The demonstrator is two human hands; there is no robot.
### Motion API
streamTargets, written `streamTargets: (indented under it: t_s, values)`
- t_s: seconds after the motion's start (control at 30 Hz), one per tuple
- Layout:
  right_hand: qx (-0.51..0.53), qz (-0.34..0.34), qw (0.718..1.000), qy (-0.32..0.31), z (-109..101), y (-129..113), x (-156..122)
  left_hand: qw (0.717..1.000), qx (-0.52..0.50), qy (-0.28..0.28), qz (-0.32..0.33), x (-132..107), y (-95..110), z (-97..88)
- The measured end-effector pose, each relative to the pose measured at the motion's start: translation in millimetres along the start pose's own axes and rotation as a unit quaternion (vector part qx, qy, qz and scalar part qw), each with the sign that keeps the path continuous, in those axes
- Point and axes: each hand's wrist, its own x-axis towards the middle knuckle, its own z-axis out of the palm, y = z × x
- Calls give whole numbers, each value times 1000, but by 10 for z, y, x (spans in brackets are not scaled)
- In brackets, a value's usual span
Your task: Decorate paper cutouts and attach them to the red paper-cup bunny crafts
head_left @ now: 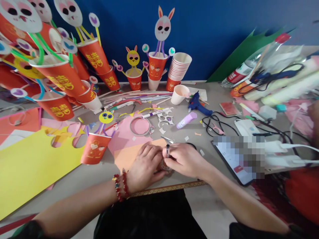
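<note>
On gray counter [213,93], low in frame: resting loosely bent left hand [147,163] on orange paper [126,156], pinching pen [167,152] with right hand [185,159].

I count one slim black-ended pen [167,151], one dark-blue glue gun [198,104], one lilac tube [186,120], one red-capped plastic bottle [236,75], one big yellow paper sheet [37,166] and two red beaded bracelets [125,184]. At least four white oval faces [163,30] and three round yellow faces [133,59] show.

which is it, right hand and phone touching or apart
Apart: the head view shows grey tabletop between the right hand and the phone.
</note>
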Motion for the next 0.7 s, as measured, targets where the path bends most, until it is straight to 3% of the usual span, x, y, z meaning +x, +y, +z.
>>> streamTargets:
  t_s: [0.43, 0.7]
  values:
    - [-52, -34, 998, 19, -5, -46, 18, 1000, 13, 24, 13, -21, -20, 27]
    - [-84, -71, 994, 23, 29, -62, -8, 1000, -5, 10, 8, -29, -22, 16]
